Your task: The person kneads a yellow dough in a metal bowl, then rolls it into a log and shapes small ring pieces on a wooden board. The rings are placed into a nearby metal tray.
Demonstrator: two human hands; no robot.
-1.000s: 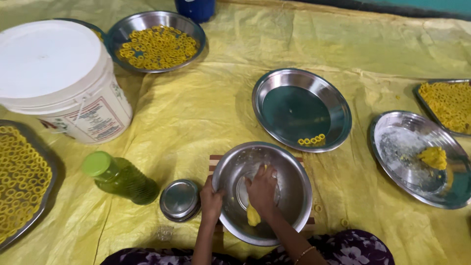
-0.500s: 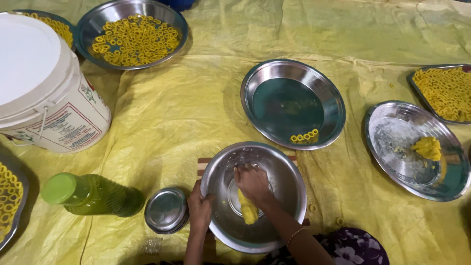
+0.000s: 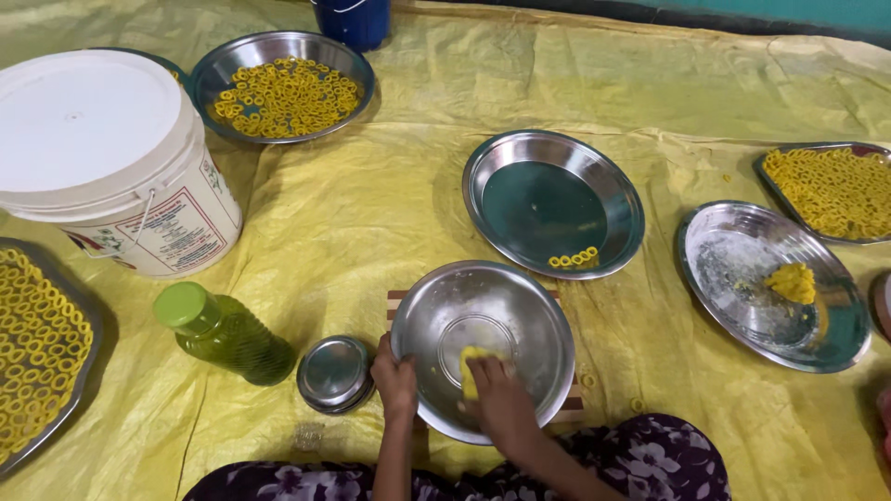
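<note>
Head view, right hand [image 3: 501, 401] pressing yellow dough [image 3: 473, 365], lengthwise toward viewer, in steel bowl [image 3: 520, 306]

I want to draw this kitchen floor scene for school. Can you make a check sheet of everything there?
Surface: crinkled yellow plastic sheet.
Job's things: round steel bowl on a wooden board; yellow dough lump inside.
Clutter: white lidded plastic bucket, green-capped oil bottle, small steel lid, steel plates of yellow dough rings.
Hands: left hand grips the bowl's rim; right hand presses the dough.
Cables: nothing seen.
Surroundings: blue container at top.
</note>
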